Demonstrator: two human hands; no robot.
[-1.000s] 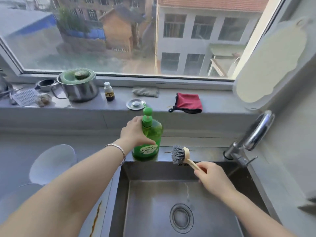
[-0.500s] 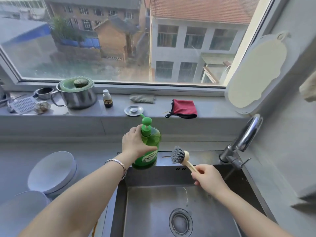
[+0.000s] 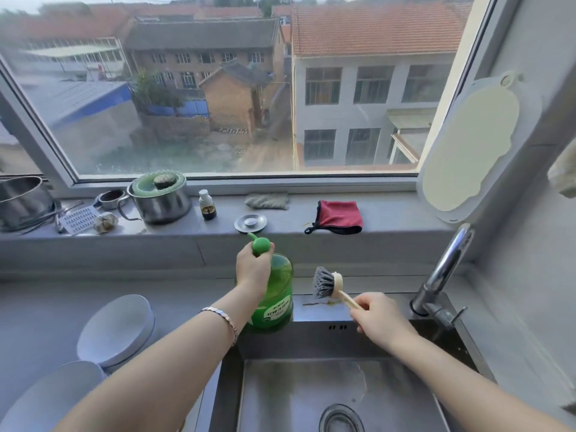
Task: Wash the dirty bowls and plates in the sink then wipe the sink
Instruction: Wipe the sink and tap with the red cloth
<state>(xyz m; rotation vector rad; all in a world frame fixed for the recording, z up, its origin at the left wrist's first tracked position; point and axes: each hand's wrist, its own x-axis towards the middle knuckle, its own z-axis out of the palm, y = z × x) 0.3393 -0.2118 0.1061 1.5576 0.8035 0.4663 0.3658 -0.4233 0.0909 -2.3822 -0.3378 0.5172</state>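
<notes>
A green dish-soap bottle (image 3: 277, 297) stands on the steel ledge behind the sink (image 3: 311, 397). My left hand (image 3: 253, 269) grips its pump head and neck from above. My right hand (image 3: 378, 319) holds the wooden handle of a dish brush (image 3: 327, 283), bristles facing left, just right of the bottle. The sink basin holds no dishes; its drain (image 3: 341, 419) shows at the bottom. White bowls (image 3: 117, 330) and a white plate (image 3: 46, 400) sit stacked on the counter to the left.
The faucet (image 3: 445, 269) rises at the sink's right rear corner. On the windowsill stand a steel pot with a green lid (image 3: 159, 198), a small bottle (image 3: 207, 204), a sink strainer lid (image 3: 250, 222), a grey cloth (image 3: 266, 201) and a red cloth (image 3: 339, 216). A cutting board (image 3: 467, 151) hangs on the right wall.
My left hand has moved from the bottle's side up onto its pump head. The brush stays held beside the bottle. The camera has tilted up slightly.
</notes>
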